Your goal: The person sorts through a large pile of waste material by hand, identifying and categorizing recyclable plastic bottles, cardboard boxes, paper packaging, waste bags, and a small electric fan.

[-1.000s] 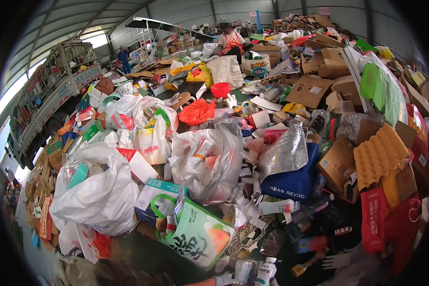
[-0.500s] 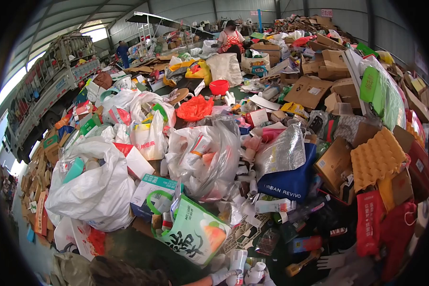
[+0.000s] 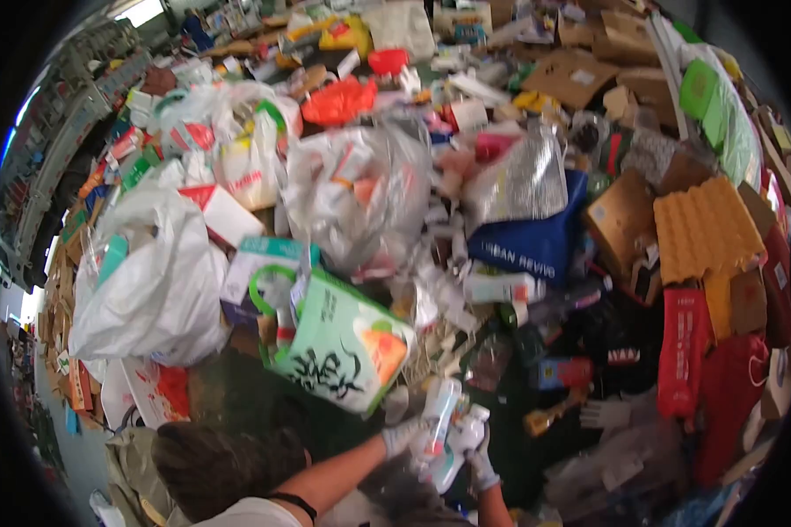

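At the bottom centre my left hand point(image 3: 404, 436), in a pale work glove, is closed around a white bottle point(image 3: 441, 411) with a coloured label. My right hand point(image 3: 482, 464), also gloved, grips a second white bottle point(image 3: 468, 434) close beside the first. Blur hides the exact placing of the fingers. Just beyond my left hand leans a green and white shopping bag point(image 3: 351, 342) with black lettering and a fruit picture. A yellow-brown brush-like object point(image 3: 545, 420) lies to the right of my hands.
A bulging white sack point(image 3: 154, 281) and a clear plastic bag point(image 3: 360, 189) stand ahead. Around them are a blue bag point(image 3: 532, 237), an orange egg tray point(image 3: 707, 230) and cardboard. A truck point(image 3: 61, 167) is at far left. A dark brown shape point(image 3: 220, 465) fills the lower left.
The view has tilted downward, so the scene sits higher and both forearms show. My hands and the white bottles have come further into view.
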The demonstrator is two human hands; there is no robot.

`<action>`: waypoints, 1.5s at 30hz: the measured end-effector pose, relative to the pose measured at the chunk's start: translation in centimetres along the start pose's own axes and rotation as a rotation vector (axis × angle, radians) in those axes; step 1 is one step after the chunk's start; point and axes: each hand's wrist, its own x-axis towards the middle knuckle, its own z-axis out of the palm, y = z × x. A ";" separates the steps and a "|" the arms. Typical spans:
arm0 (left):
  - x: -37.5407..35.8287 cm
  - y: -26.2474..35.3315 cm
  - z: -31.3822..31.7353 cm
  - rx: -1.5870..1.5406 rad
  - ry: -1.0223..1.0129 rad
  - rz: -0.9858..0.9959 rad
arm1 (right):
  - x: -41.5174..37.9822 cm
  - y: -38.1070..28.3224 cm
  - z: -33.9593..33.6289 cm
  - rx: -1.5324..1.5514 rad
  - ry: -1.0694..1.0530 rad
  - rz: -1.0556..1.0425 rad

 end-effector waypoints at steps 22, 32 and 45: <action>-16.7 16.0 21.0 -0.226 -0.524 0.477 | -0.5 -23.8 17.0 -0.032 -0.192 -0.460; -27.3 23.0 20.0 -0.289 -0.690 0.733 | 0.3 -28.1 29.9 -0.060 -0.409 -0.113; -46.0 37.0 -1.7 -0.406 -0.411 1.369 | 6.3 -17.0 64.5 -0.083 -0.795 0.019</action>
